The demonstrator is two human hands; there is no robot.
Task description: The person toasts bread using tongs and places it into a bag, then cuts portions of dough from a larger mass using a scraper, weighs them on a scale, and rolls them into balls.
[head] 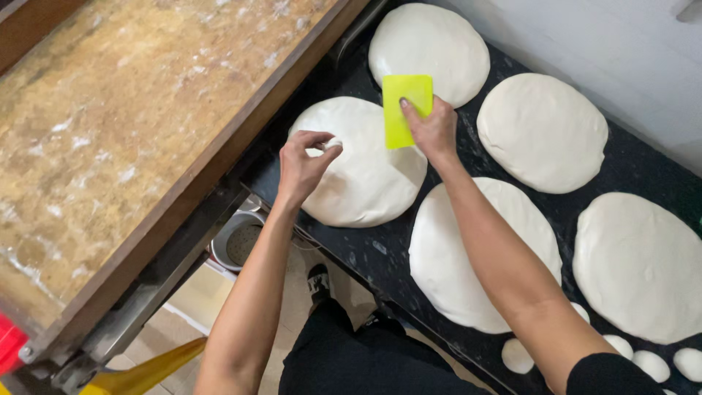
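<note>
Metal bowl below counter, contents unclear. Black counter carries five flat dough rounds plus small dough pieces at near edge. Left hand pinches small dough bit between thumb and fingertips, over left edge of dough round. Right hand grips yellow scraper, fingers closed on its lower edge, scraper lying over same round's upper right edge. Floured wooden board sits left.

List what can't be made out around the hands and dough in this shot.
- Head view: lower right dough round is cut off by the frame edge.
- Middle round is partly hidden by the right forearm.
- Scraper: lower corner covered by right hand.
- Left hand pinches a dough bit, too small to judge.
</note>
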